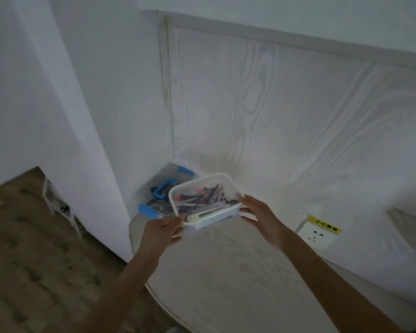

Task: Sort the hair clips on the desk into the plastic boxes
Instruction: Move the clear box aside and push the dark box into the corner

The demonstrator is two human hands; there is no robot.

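Note:
A clear plastic box with a white rim [222, 180] is held tilted above the white desk [226, 272], and several coloured hair clips [202, 198] lie inside it. My left hand [162, 230] grips the box's near left corner. My right hand [259, 215] grips its right end. Behind it, in the desk's far corner by the wall, stands a second clear box with blue latches [165, 188] that holds dark clips; the held box partly hides it.
A white wood-grain wall panel [274, 104] rises right behind the desk. A wall socket with a yellow label [318, 233] sits at the right. A wooden floor [34, 260] and a small white frame [60, 207] lie to the left, past the desk's rounded edge.

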